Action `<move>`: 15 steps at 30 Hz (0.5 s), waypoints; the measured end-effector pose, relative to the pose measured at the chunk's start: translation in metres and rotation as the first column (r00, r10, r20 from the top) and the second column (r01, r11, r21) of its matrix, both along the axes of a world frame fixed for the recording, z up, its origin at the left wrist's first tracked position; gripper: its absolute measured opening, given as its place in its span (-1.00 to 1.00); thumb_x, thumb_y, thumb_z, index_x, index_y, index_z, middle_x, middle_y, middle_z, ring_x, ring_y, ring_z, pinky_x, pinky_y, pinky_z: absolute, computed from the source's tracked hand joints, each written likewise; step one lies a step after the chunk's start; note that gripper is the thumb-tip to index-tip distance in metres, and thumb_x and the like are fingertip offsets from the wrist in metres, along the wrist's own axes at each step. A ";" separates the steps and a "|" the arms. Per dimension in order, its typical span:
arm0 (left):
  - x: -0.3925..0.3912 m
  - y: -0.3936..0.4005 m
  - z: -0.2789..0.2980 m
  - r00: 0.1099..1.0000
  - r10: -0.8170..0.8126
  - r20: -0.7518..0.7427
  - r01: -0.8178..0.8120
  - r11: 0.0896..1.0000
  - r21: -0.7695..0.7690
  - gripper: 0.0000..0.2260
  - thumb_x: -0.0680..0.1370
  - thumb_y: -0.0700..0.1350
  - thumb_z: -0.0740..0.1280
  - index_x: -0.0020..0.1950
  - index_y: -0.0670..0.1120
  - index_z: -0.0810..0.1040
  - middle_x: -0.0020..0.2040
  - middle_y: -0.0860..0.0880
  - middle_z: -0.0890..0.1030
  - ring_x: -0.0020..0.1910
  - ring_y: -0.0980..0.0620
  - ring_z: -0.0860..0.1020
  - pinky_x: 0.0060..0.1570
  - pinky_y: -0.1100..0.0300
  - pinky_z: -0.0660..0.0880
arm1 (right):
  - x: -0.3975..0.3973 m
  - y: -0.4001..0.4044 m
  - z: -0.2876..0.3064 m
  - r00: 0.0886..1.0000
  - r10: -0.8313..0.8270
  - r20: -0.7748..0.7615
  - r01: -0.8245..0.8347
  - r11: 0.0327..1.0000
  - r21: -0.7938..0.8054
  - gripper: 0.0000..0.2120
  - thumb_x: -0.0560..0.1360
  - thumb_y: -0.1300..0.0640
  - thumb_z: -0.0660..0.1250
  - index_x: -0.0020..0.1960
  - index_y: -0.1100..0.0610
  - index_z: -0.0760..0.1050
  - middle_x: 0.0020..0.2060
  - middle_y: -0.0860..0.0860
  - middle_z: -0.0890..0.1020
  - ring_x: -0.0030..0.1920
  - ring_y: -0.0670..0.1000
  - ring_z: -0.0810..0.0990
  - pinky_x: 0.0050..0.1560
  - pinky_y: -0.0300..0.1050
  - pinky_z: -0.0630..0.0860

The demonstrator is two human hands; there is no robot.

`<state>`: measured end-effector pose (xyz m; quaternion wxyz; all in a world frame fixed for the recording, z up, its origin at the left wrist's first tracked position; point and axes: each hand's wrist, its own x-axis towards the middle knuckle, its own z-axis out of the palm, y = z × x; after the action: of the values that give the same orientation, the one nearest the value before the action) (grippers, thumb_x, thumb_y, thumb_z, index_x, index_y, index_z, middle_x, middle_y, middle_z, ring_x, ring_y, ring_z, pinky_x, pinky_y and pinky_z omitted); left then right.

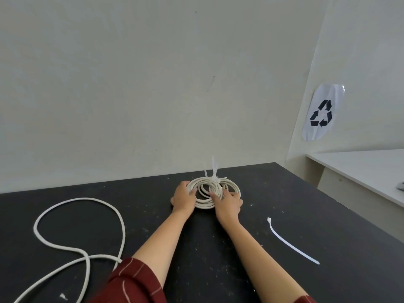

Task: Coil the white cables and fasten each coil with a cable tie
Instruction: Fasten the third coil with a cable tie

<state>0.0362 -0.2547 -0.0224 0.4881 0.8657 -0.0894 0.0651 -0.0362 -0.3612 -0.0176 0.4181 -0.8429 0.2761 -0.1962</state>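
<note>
The tied cable coils (213, 191) are held flat by the left hand (182, 199) and right hand (228, 204) — fingers pressed on them so they stay put.

soft, even daylight fills the scene, bright on the wall (131, 84) and duller on the black tabletop (218, 248). shadows are faint: only a thin dark edge under the hands. no glare. the wide lens bends straight lines near the edges, and the sleeve (131, 283) at the bottom looks slightly soft.
</note>
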 end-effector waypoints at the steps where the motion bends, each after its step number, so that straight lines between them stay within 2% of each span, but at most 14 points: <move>1: 0.001 0.000 -0.001 1.000 -0.001 -0.004 0.001 0.997 0.074 -0.68 0.62 -0.03 0.19 0.35 -0.08 0.39 0.26 -0.05 0.52 0.26 -0.06 0.47 0.30 0.00 0.32 | -0.001 0.000 -0.002 1.000 -0.004 0.003 0.004 1.000 0.007 -0.43 0.56 -0.15 0.29 0.45 0.15 0.35 0.35 0.15 0.35 0.36 0.16 0.27 0.36 0.03 0.27; 4: 0.005 0.005 -0.004 0.993 -0.081 -0.091 0.094 0.984 0.148 -0.57 0.66 0.06 0.07 0.49 -0.07 0.26 0.43 -0.06 0.39 0.43 -0.06 0.32 0.41 0.00 0.20 | 0.000 0.000 -0.004 1.000 -0.005 0.010 0.004 1.000 0.019 -0.36 0.55 -0.20 0.28 0.51 0.11 0.28 0.35 0.16 0.37 0.35 0.16 0.29 0.35 0.04 0.28; 7: 0.005 0.014 -0.001 0.962 -0.209 -0.175 0.233 0.963 0.132 -0.48 0.66 0.08 0.00 0.56 -0.13 0.05 0.56 -0.12 0.11 0.55 -0.05 0.05 0.49 0.06 0.01 | 0.000 -0.001 -0.002 1.000 0.005 -0.017 -0.005 1.000 0.029 -0.35 0.55 -0.23 0.26 0.50 0.12 0.29 0.36 0.15 0.36 0.37 0.16 0.27 0.38 0.05 0.27; 9: 0.000 0.020 0.003 0.950 -0.238 -0.202 0.262 0.960 0.101 -0.45 0.67 0.08 0.00 0.57 -0.16 -0.04 0.58 -0.12 0.00 0.56 -0.05 -0.05 0.49 0.10 -0.07 | -0.003 -0.001 0.000 0.998 0.031 -0.047 -0.031 0.999 0.009 -0.34 0.55 -0.23 0.25 0.51 0.13 0.27 0.40 0.17 0.33 0.41 0.18 0.24 0.40 0.07 0.25; 12: -0.012 0.030 0.011 0.951 -0.231 -0.206 0.245 0.969 0.043 -0.47 0.66 0.08 0.01 0.57 -0.12 0.00 0.58 -0.09 0.04 0.55 -0.03 0.00 0.48 0.10 -0.04 | -0.011 0.003 0.002 0.997 0.054 -0.063 -0.057 0.997 -0.046 -0.36 0.58 -0.20 0.22 0.54 0.09 0.21 0.44 0.16 0.29 0.44 0.18 0.21 0.41 0.08 0.22; 15: -0.023 0.043 0.016 0.964 -0.180 -0.194 0.185 0.983 0.011 -0.50 0.66 0.08 0.02 0.55 -0.13 0.12 0.54 -0.09 0.18 0.52 -0.06 0.13 0.46 0.08 0.08 | -0.022 0.012 0.006 0.999 0.026 -0.041 -0.030 0.994 -0.102 -0.44 0.61 -0.16 0.20 0.53 0.03 0.21 0.45 0.14 0.28 0.44 0.17 0.22 0.40 0.10 0.20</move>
<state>0.0127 -0.2120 -0.0059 0.4859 0.8630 -0.1222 -0.0654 -0.0586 -0.3492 -0.0112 0.3712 -0.8709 0.2622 -0.1873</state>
